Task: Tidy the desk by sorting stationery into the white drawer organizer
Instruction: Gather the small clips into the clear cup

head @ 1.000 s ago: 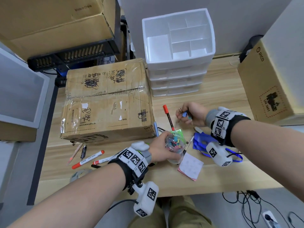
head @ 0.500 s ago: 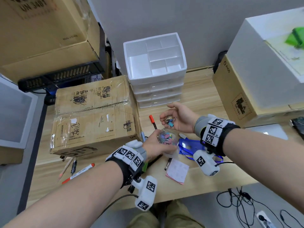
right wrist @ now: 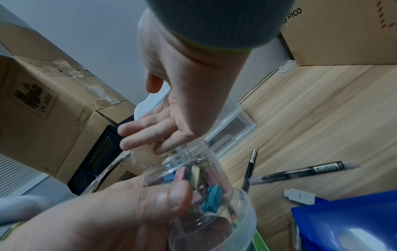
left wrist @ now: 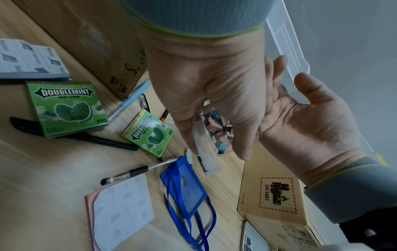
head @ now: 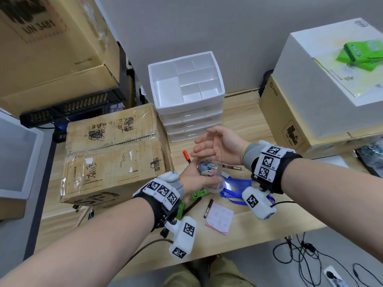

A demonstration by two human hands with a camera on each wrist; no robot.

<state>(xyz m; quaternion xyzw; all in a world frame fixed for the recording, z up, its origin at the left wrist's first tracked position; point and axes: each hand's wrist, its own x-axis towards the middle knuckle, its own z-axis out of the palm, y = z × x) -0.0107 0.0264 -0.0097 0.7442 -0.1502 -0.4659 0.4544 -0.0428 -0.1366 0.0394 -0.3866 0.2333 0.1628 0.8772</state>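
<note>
Wooden desk point(head: 244, 121), left hand point(head: 191, 179) gripping clip jar point(head: 209, 172)

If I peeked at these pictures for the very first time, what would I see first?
First, the left hand gripping a clear jar of colourful binder clips above the desk's middle, with the open right hand hovering over it. Behind them, against the wall, stands the white drawer organizer, its top compartments bare. On the desk under the hands lie a blue badge holder and green Doublemint gum packs.
</note>
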